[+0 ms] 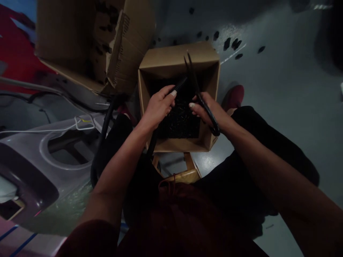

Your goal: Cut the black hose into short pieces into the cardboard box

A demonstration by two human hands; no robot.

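My left hand (160, 107) is closed round a black ribbed strip or tube (180, 84). Its near end points forward and right, toward the scissors, and a dark length trails down below my wrist. In my right hand (207, 107) are dark-handled scissors (197, 85), their two blades slightly apart and pointing away from me. Both hands are over an open cardboard box (179, 57) on the floor. Many small black pieces (179, 123) fill its bottom. Whether the blades touch the strip, I cannot tell.
A larger torn cardboard box (136, 46) stands at the upper left. Black scraps (227, 43) are scattered on the grey floor. On the left lies a grey moulded plastic part (69, 123) with cables. A wooden stool edge (184, 176) shows between my legs.
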